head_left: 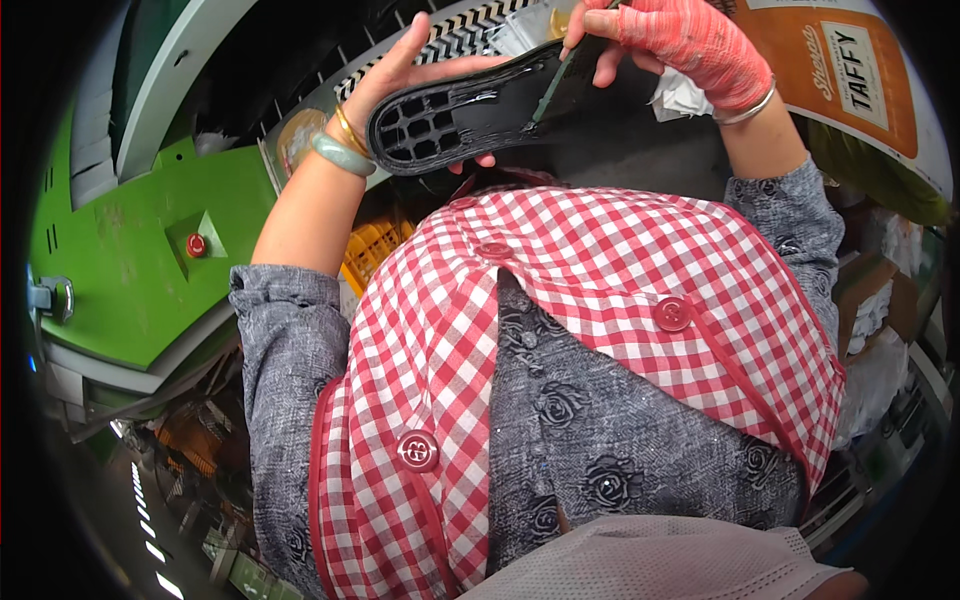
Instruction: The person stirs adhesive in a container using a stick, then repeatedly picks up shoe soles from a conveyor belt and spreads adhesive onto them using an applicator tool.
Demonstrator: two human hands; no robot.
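Note:
My left hand [400, 75] holds a black shoe sole [490, 115] at its heel end, with some fingers behind it and fingertips showing at its lower edge. An open grid of square hollows fills the sole's heel, and wet-looking shiny streaks lie along its inner rim. In a pinkish-red fingerless glove, my right hand [660, 45] grips a thin, dark greenish brush [552, 97]. The brush slants down to the left, and its tip touches the sole near the lower rim. The sole's toe end passes into dark surroundings by my right hand.
A conveyor belt with a black-and-white zigzag pattern [460, 40] runs behind the sole. At left stands a green machine [150, 260] with a red button [197, 245]. Crumpled white paper [682, 97] lies below my right hand, beside an orange-and-white carton [860, 80]. A yellow crate [372, 250] sits under my left forearm.

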